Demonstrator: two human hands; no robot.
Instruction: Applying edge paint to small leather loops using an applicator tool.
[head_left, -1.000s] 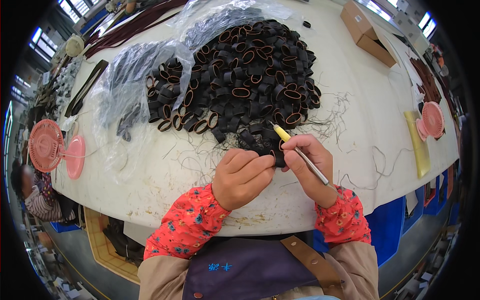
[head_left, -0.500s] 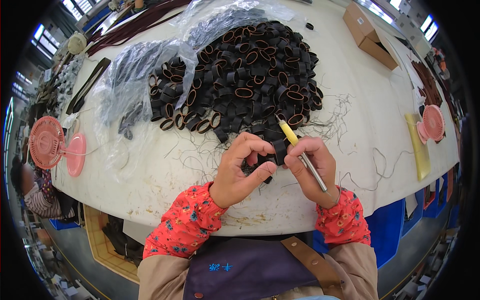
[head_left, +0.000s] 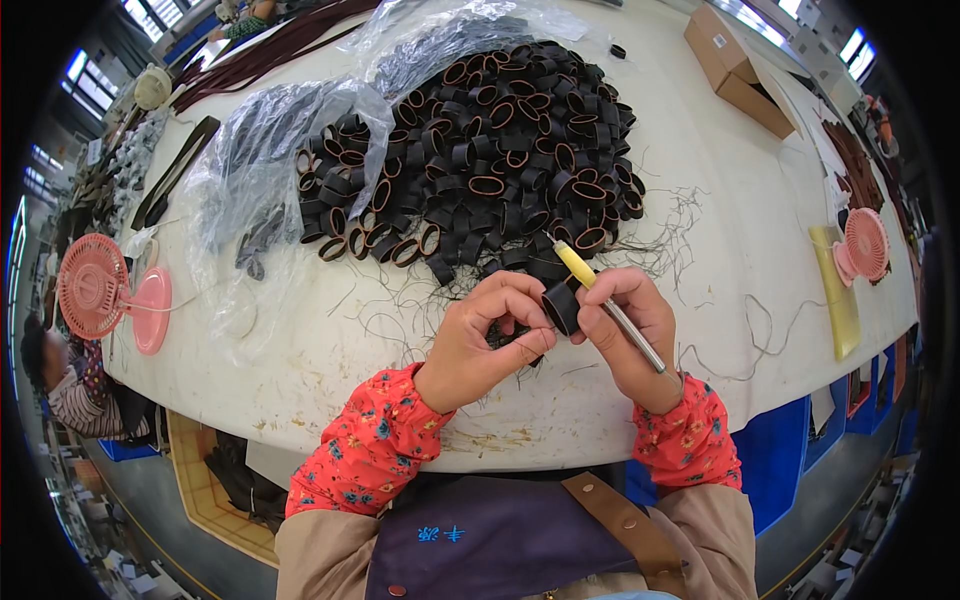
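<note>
My right hand (head_left: 634, 335) pinches a small black leather-like loop (head_left: 561, 308) between thumb and fingers. The same hand also carries a slim pen-shaped tool (head_left: 574, 264) with a silver handle, a yellow sleeve and a thin tip pointing away from me. At the loop's left side, my left hand (head_left: 490, 335) has thumb and index fingertip pressed together; whatever is between them is too small to make out. Just beyond my hands lies a big heap of similar black loops (head_left: 487, 186), many with brown inner edges. Loose dark threads (head_left: 665, 240) lie around the heap.
Clear plastic sheeting (head_left: 265, 150) covers the heap's left side. Pink fans stand at the left (head_left: 92, 285) and right (head_left: 865, 245). A cardboard box (head_left: 738, 75) is at the far right of the white table (head_left: 300, 390). Another person (head_left: 75, 390) sits at far left.
My left thumb and index finger have closed together beside the loop. The loop has turned so that its opening shows, and the tool has shifted slightly.
</note>
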